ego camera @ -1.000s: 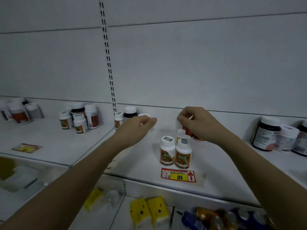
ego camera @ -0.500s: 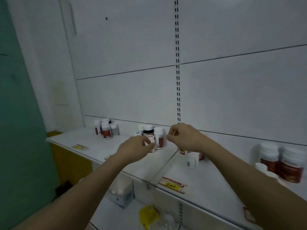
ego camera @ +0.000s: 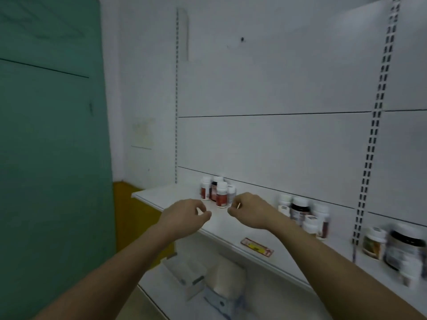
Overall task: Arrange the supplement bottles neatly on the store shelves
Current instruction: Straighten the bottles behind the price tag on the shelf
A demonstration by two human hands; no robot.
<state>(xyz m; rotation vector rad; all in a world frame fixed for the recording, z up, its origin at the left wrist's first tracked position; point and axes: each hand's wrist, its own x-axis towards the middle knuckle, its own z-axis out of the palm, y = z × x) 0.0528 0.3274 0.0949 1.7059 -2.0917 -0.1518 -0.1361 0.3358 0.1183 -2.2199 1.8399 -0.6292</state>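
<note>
My left hand (ego camera: 184,215) is loosely curled and holds nothing, the small bottles (ego camera: 218,192) stand bunched on the white shelf (ego camera: 161,197) just behind it, and my right hand (ego camera: 249,211) pinches a thin little stick, so I should reach slowly and not bump them.
</note>
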